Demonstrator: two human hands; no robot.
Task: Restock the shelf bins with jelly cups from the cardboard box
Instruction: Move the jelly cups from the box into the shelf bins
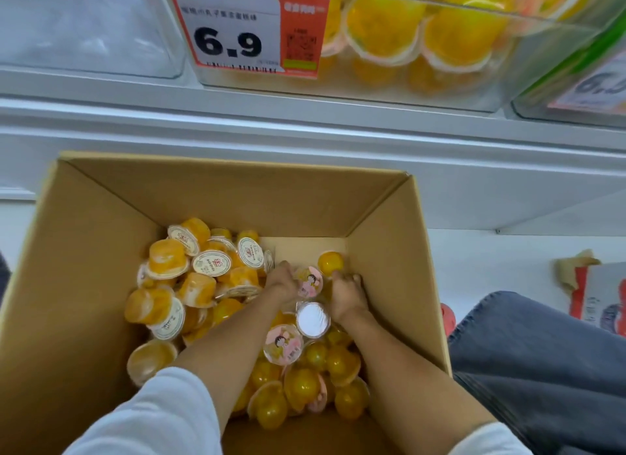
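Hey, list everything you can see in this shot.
cardboard box: one, brown, open, centre
jelly cups: many, yellow-orange, pink or white lids, piled in the box
middle bin: one, clear, on shelf above, holding yellow cups
left bin: one, clear, top left
right bin: one, clear, green inside, far right
price tag: one, red and white, reads 6.9, on middle bin's front
torn packaging: one, red and white, far right
jeans leg: one, blue-grey, right
sleeves: two, white, bottom
left hand, right hand: in the box among cups, grip unclear
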